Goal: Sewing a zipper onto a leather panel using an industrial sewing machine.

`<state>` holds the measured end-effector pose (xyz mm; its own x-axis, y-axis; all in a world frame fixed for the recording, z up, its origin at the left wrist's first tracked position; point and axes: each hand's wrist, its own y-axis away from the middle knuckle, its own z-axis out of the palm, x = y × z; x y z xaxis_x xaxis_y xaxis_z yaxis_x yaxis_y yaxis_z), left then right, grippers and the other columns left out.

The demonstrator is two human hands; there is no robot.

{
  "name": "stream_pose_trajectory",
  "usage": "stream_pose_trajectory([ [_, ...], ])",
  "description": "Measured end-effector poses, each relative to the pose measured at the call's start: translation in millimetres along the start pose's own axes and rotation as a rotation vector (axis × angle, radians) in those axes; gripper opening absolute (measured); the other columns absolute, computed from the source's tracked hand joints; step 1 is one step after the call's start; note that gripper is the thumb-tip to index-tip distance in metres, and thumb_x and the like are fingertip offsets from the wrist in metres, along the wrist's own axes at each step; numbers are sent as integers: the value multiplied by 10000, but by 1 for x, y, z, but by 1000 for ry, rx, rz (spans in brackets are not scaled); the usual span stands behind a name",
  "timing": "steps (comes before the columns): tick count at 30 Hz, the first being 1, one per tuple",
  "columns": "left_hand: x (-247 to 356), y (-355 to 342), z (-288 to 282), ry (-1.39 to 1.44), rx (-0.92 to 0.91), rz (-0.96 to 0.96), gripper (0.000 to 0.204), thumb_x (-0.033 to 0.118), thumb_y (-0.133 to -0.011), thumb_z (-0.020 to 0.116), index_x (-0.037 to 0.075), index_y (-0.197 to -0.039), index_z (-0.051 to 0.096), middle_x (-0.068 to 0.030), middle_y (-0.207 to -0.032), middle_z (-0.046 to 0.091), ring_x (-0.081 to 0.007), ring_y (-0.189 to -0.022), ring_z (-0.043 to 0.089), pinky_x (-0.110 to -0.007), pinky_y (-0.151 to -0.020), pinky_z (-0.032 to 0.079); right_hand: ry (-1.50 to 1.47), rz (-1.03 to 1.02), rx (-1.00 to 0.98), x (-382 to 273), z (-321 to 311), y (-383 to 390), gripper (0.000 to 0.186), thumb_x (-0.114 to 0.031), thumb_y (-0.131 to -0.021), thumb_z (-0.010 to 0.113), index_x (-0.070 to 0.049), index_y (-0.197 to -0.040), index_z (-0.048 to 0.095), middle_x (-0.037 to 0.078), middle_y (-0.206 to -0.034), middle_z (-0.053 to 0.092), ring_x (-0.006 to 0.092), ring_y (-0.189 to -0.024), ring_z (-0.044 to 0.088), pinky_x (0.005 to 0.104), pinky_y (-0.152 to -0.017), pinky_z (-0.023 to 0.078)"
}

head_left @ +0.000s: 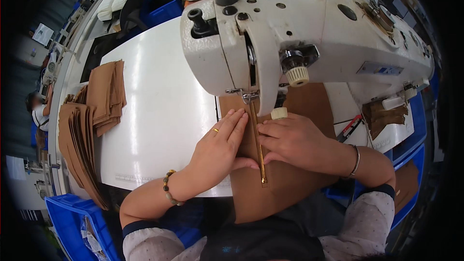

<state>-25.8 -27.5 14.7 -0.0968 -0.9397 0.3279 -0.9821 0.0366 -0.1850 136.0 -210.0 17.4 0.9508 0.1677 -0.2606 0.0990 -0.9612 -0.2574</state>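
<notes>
A brown fabric panel (308,108) with a gold zipper (261,162) set lengthwise in it lies under the needle area of a white sewing machine (328,38); the zipper's upper end is at the presser foot (250,96). My left hand (217,150) rests on the panel left of the zipper, fingers stretched toward the foot and thumb out toward the zipper. My right hand (295,142) presses on the panel along the zipper's right side, fingers slightly bent and thumb apart, just below the machine's lower knob (279,113).
Stacks of brown cut pieces (77,145) lie left on the white table (154,82). A red cutter (350,128) and brown scraps (384,116) lie right. Blue bins (77,217) stand at both sides and behind. Another person (41,113) sits at the far left.
</notes>
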Motion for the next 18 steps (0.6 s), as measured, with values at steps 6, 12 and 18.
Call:
stream_pose_trajectory([
  [6, -2, -2, -1, -20, -4, 7, 930, 493, -725, 803, -105, -1382, 532, -205, -1429, 562, -368, -1371, 526, -402, -1100, 479, -26, 152, 149, 5, 7, -4, 628, -473, -630, 817, -31, -1058, 688, 131, -1085, 660, 321, -1150, 622, 441, -1042, 481],
  [12, -6, -3, 1, -31, 19, 24, 910, 479, -732, 804, -96, -1383, 533, -196, -1432, 566, -358, -1354, 544, -392, -1081, 493, 23, 139, 113, 13, 12, -6, 708, -579, -626, 783, -22, -1053, 698, 153, -1140, 664, 335, -1220, 578, 505, -1099, 440],
  [18, -6, -5, 1, 10, 25, 24, 955, 424, -680, 842, -65, -1428, 504, -183, -1488, 527, -363, -1379, 518, -423, -1065, 501, 116, 116, 113, 12, 13, -6, 728, -576, -618, 792, 0, -1056, 712, 129, -1151, 667, 323, -1250, 563, 505, -1097, 442],
])
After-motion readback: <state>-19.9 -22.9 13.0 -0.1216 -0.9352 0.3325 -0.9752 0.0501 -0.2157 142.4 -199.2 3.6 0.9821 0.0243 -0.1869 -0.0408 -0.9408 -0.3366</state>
